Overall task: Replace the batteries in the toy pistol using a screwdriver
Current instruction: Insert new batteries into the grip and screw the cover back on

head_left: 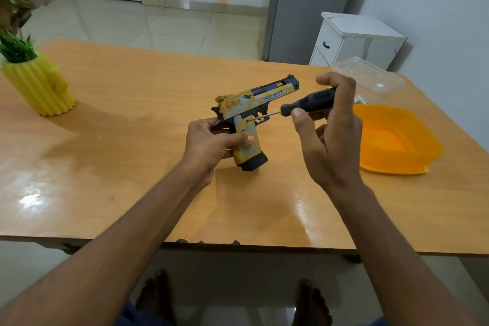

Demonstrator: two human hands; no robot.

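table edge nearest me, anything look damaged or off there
Yes. The near edge of the table has small dark chipped spots where the orange surface has broken away. Otherwise nothing stands out: the toy pistol and screwdriver are held steady in the hands.

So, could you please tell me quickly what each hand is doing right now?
Left hand: closed round the grip of the toy pistol, holding it upright.
Right hand: closed on the screwdriver, tip against the pistol's side.
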